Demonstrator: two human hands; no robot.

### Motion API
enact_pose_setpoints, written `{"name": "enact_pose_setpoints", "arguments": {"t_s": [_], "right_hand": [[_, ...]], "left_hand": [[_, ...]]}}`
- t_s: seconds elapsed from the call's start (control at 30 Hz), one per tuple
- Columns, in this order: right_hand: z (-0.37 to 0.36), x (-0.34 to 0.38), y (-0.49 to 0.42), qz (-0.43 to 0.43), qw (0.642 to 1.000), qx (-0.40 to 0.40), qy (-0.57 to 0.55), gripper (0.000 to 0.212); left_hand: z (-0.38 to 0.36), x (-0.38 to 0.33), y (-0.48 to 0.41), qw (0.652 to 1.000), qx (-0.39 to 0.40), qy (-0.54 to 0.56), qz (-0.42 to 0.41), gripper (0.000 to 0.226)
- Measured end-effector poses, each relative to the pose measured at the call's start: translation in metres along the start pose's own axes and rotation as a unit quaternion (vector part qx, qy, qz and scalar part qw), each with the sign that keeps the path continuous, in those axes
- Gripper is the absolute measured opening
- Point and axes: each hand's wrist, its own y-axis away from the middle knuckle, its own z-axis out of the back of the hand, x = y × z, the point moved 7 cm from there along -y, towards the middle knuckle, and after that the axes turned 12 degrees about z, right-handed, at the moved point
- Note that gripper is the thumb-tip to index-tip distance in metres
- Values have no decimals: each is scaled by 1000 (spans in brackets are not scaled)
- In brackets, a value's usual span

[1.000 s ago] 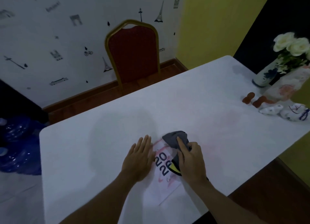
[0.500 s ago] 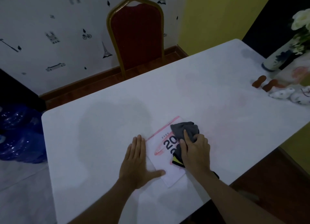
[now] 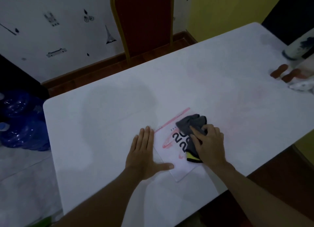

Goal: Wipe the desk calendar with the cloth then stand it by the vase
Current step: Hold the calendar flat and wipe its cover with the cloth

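Two bare hands work near the front edge of a white table point(image 3: 119, 107). The desk calendar point(image 3: 169, 152) lies flat there, its near corner close to the table's front edge, its pink-lined far edge angled toward the middle of the tabletop. The left hand point(image 3: 144, 155) lies flat with fingers together and thumb stretched out, palm on the table just beside the calendar's left edge, the thumb tip touching its near left corner. The right hand point(image 3: 209, 145) is curled over a grey cloth point(image 3: 192, 124), fingers bunching it and pressing it down on the calendar's right half, over the large black numerals; a yellow trimmed edge of the cloth shows below the hand. The vase point(image 3: 295, 48) stands at the far right corner of the table, cut off by the frame, well apart from the calendar. Two brown pieces and a white patterned thing lie near the vase at the right edge. Between calendar and vase the tabletop is bare. A red chair point(image 3: 144, 17) stands behind the far edge.
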Motion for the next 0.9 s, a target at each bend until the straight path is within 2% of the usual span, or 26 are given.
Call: {"name": "enact_pose_setpoints", "arguments": {"t_s": [0.13,0.17,0.27,0.33,0.4,0.47,0.5,0.53,0.63,0.67,0.77,0.9], "right_hand": [[-10,-9,-30,-191,982,-6,-3,31],[-15,6,-35,-190,982,1,-19,31],[-22,45,-18,-37,998,33,-30,30],[-11,33,2,12,999,35,-25,32],[-2,4,1,-41,999,23,0,31],[-5,-15,-13,-162,987,12,4,31],[-9,-9,-21,-190,982,18,-3,31],[-14,7,-26,-176,984,28,-11,31],[-21,56,-9,-2,997,60,-38,34],[-17,52,2,24,997,60,-45,34],[-1,13,16,-29,999,21,-34,33],[2,-11,0,-98,995,10,6,31]], "left_hand": [[1,-1,-2,1000,7,-1,-6,151],[0,-1,-2,1000,9,-6,-9,150],[-2,0,-2,999,22,-17,-15,148],[-3,0,-3,999,37,-18,-29,146],[-4,1,-4,998,46,-16,-35,143],[-4,1,-5,998,50,-19,-37,143],[-5,2,-5,998,52,-22,-36,143],[-6,2,-5,998,53,-26,-36,143],[-8,3,-5,997,52,-36,-32,144],[-8,3,-5,998,51,-33,-33,144],[-7,2,-1,998,45,-20,-38,144],[-1,-11,-11,997,44,-38,-42,141]]}}
